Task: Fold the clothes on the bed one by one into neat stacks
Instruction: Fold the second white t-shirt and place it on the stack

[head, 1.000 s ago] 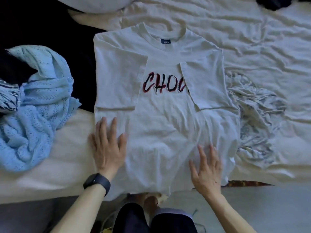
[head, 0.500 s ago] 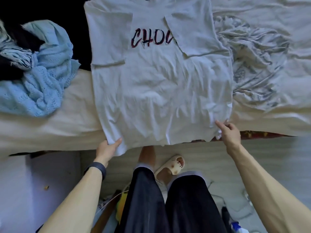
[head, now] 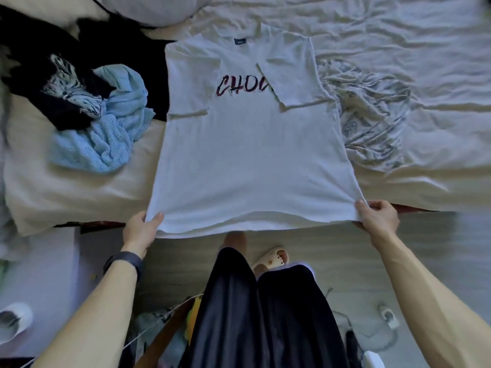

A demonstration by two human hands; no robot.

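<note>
The white T-shirt [head: 249, 155] lies front up on the bed [head: 66, 197], collar toward 12 o'clock and sleeves folded in. The left hand [head: 140, 229] pinches the hem corner at 7 o'clock, thumb on top. The right hand [head: 377, 216] grips the corner at 5 o'clock. Both arms reach forward. Half a second ago the cloth was wrinkled; now it is stretched smooth.
</note>
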